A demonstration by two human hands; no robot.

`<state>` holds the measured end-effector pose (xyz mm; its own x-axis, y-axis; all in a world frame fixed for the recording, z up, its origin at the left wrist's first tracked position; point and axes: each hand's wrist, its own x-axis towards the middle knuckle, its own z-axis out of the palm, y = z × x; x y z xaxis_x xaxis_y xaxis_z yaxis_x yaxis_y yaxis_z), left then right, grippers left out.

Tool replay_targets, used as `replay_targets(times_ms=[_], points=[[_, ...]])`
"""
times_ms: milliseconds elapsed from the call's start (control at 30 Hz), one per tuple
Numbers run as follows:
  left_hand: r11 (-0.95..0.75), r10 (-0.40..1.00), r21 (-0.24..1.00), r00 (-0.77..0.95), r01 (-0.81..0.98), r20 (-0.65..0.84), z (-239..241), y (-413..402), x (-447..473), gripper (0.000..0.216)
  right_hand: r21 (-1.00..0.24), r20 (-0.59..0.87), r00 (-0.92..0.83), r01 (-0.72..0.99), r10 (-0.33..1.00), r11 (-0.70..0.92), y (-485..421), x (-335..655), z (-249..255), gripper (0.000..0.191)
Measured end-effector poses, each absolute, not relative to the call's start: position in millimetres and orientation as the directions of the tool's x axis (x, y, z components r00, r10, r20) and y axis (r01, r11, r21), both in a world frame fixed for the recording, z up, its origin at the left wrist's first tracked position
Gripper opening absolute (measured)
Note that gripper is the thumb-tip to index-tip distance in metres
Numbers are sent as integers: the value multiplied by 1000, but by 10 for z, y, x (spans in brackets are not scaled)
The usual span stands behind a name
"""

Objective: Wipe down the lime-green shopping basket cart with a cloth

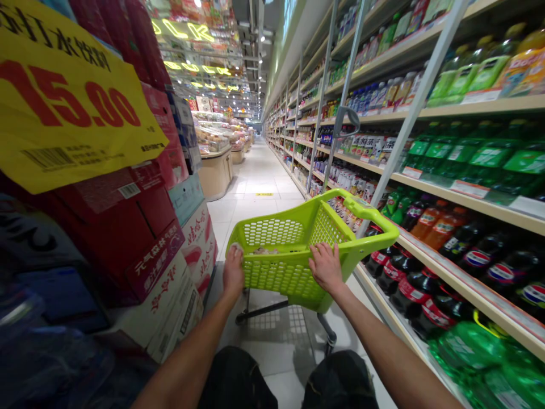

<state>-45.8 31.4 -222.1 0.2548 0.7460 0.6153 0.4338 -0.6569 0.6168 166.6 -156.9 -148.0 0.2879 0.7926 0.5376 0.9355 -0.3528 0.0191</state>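
A lime-green plastic shopping cart (276, 272) stands sideways in front of my knees, its handle toward the shelves on the right. My left hand (234, 271) grips the rim at the cart's left end. Something small and whitish shows by its fingertips, too indistinct to name. Farther right, my right hand (326, 266) is hooked over the near side rim, fingers on the inside edge. At the bottom of the basket lies a small pale item (264, 250), mostly hidden by the near wall.
Shelves (468, 193) of bottled drinks run along the right, with large green bottles (472, 346) low down. Stacked drink cartons (157, 244) stand close on the left, under a yellow price sign (80, 108). A tiled aisle (272, 170) leads ahead past display counters (215, 173).
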Motion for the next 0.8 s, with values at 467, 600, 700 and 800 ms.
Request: replay_targets(times_ms=[467, 600, 700, 800], points=[[-665, 732, 594, 239, 453, 638, -2216, 373, -480, 55, 20, 546, 267, 943, 794, -331, -1579, 1701, -1517, 37], [-756, 654, 536, 387, 376, 650, -2204, -10, -5, 53, 15, 535, 273, 943, 800, -332, -1555, 1657, -1516, 38], [-846, 522, 477, 560, 239, 644, -2169, -216, 225, 52, 28, 526, 257, 948, 811, -318, -1574, 1680, -1513, 38], [-801, 585, 543, 522, 252, 621, -2122, -82, 31, 48, 39, 521, 242, 951, 819, -306, -1606, 1724, -1513, 39]])
